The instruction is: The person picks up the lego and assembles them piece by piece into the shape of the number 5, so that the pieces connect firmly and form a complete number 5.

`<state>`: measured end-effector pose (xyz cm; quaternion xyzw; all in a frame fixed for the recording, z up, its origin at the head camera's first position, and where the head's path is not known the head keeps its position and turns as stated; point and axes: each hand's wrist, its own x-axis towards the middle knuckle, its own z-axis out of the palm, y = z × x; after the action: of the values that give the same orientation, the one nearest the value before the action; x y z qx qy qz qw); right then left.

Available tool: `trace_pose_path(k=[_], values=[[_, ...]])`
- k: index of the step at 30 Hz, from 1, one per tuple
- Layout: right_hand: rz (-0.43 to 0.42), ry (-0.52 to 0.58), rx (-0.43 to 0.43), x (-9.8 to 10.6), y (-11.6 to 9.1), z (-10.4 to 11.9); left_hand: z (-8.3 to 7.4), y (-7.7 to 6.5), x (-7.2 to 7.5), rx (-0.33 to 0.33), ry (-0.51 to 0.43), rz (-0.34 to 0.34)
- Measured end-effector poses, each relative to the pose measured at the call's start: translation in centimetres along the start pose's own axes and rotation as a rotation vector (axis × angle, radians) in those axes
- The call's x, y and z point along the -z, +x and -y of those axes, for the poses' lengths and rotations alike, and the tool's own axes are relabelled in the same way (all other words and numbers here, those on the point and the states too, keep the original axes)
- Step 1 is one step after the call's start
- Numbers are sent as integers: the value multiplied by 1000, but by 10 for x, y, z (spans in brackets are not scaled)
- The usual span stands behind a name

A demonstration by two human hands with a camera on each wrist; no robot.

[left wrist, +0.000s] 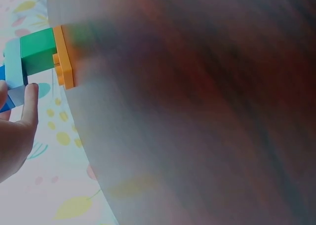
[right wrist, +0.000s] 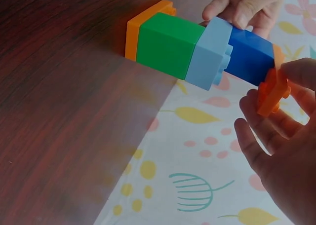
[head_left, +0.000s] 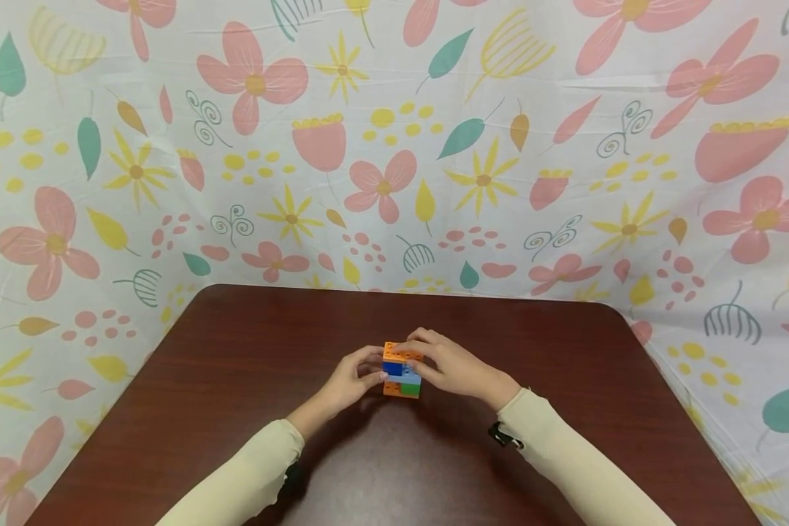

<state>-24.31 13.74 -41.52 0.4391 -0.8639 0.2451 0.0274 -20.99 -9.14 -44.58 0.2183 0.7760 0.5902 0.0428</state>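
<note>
A stack of toy building bricks stands on the table. From the bottom it has an orange plate, a green brick, a light blue brick, a dark blue brick and an orange top plate. My left hand holds the stack from the left, fingertips at the light and dark blue bricks. From the right, my right hand pinches the orange top plate between thumb and fingers. The green brick and top plate each overhang the stack's other parts.
The dark brown table has a glossy top with rounded far corners. Behind it and along its sides hangs a floral cloth. Long light sleeves cover both forearms, and a dark strap shows at the right wrist.
</note>
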Motion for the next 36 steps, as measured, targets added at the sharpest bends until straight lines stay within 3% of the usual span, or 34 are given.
trace_pose_path(k=[12,26,36], values=[[-53,-105,31,-6,-2,2,-1,-1,0,18,-6,2],[-46,55,-2,-8,-8,2,2,-4,0,2,6,15],[-54,181,-93,-15,-17,-4,-4,-3,2,17,20,12]])
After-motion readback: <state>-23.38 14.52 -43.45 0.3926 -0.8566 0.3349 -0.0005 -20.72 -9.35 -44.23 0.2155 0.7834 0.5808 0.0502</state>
